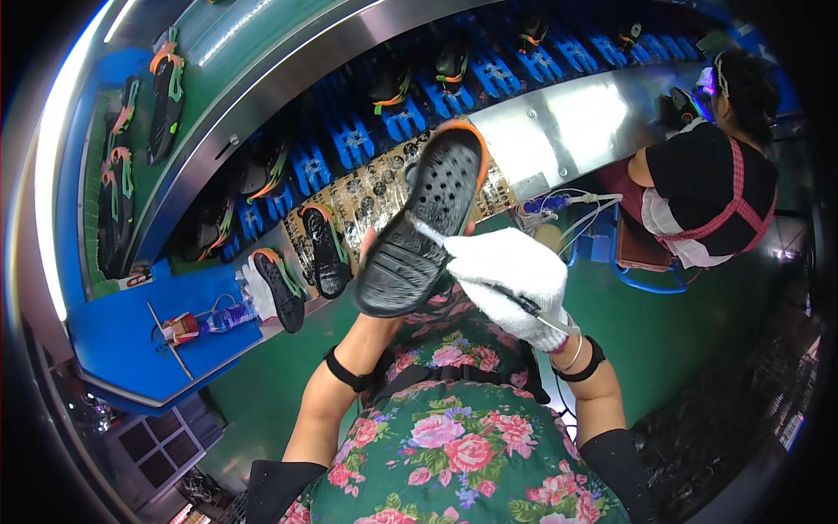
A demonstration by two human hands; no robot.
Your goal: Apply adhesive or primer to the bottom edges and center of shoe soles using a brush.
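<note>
My left hand is mostly hidden behind a large black shoe sole; its fingers grip the sole's edges. The sole is tilted upright before me, with rows of holes in its forefoot, grooves in its heel and an orange strip round the toe. A white knit glove covers my right hand, closed round a thin brush. The brush tip meets the sole near its middle, and its handle sticks out behind the glove. Wet-looking gloss shows on the heel part.
Another black sole lies on the taped cardboard, and one more leans by the blue table. Blue holders carrying shoes line the machine beyond. A green belt runs at upper left. A co-worker sits at right.
</note>
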